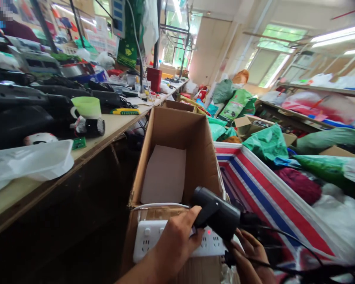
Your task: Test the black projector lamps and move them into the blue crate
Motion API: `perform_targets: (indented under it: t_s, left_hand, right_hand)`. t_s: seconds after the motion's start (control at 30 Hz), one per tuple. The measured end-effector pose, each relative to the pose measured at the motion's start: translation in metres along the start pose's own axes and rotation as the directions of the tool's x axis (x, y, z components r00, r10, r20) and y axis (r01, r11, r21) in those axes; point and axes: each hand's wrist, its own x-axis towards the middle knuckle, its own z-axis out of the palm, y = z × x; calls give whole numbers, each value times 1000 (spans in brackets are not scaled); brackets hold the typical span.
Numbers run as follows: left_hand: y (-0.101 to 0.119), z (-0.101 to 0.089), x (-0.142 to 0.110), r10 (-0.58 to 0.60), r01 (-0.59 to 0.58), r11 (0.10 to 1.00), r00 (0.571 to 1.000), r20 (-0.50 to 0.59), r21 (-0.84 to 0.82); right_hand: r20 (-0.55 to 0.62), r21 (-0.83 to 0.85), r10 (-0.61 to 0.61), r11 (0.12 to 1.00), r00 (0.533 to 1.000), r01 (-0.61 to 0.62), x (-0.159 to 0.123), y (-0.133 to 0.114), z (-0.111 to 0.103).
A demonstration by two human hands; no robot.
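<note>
A black cylindrical device (221,215) with a side bracket, like a small spotlight, is tilted above a white power strip (140,240). My left hand (177,236) is closed on the bracket end. Below the cylinder's lower end, my right hand (250,254) curls its fingers around a black cord (263,262) beside the right end of the strip. A dark plug-like piece (230,258) shows by these fingers, partly hidden. The strip has several sockets and a lit red light, and lies on cardboard.
Beyond the strip stands an open cardboard box (202,157) with a pale sheet (165,173) inside. At left, a workbench (106,138) bears a white plastic tray (56,161), a green cup (87,107) and a yellow-green cutter (126,112). A striped bag (272,185) spreads at right.
</note>
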Motion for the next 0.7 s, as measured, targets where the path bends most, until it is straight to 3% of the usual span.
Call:
perform_targets:
  t_s: [0.1, 0.23, 0.3, 0.43, 0.6, 0.7]
  left_hand:
    - [4, 6, -10, 234, -244, 925, 970, 70, 292]
    - [13, 15, -21, 469, -517, 709, 854, 227, 480]
    - [18, 21, -25, 545, -543, 690, 825, 150, 478]
    - [22, 33, -29, 620, -551, 750, 778, -99, 367]
    - [26, 33, -33, 551, -515, 816, 830, -84, 264]
    - [24, 33, -34, 396, -388, 916, 914, -83, 104]
  right_hand:
    - [131, 219, 106, 967, 986, -133, -9, -5, -3]
    - [148, 204, 93, 971, 985, -123, -20, 8, -20]
    - [204, 254, 145, 947, 968, -195, -27, 18, -26]
    - [318, 414, 174, 859, 932, -302, -40, 32, -28]
    - [326, 454, 152, 841, 933, -295, -45, 29, -25]
    - [403, 468, 121, 824, 907, -318, -44, 21, -23]
